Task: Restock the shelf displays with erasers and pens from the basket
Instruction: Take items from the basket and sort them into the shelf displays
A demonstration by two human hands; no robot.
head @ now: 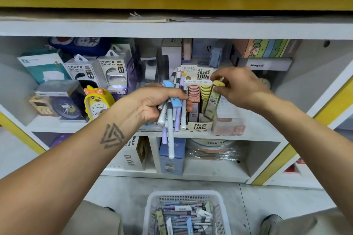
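Fingers of the left hand curl tight round a bundle of pens, held near the shelf. Right of it, the right hand pinches a slim yellow-capped case, tilted into the display box. Nearer, on the floor, the basket holds plenty more, so much restocking seems left.

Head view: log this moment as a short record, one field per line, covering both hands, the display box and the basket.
left hand: left hand grips a bundle of pens, tips hanging down
right hand: right hand pinches a yellow-capped lead tube by its top
display box: display box on the shelf, pink and yellow tubes standing inside
tube position: at the box's right side
basket: basket on the floor below, pens and erasers inside
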